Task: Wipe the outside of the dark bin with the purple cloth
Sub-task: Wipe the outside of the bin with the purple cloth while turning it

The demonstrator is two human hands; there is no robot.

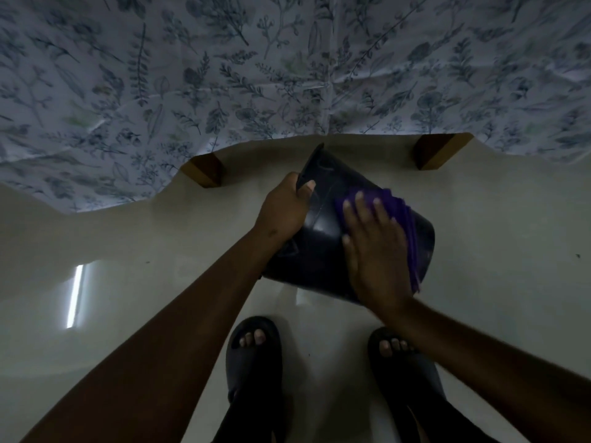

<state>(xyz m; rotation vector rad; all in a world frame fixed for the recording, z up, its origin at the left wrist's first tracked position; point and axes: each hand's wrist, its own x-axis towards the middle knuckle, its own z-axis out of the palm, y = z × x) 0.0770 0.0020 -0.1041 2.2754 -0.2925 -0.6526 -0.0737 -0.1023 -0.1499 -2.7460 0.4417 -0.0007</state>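
While we are tilting the dark bin above the pale floor, our left hand is gripping its rim and our right hand, fingers spread, is pressing the purple cloth flat against its side; we are probably best overlapping firm strokes.

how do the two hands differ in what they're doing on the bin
The left hand curls around the dark bin at its rim, thumb over the edge; the right hand lies flat, fingers spread. The left touches bare plastic; the right presses the purple cloth against the side. Both rest on the bin.
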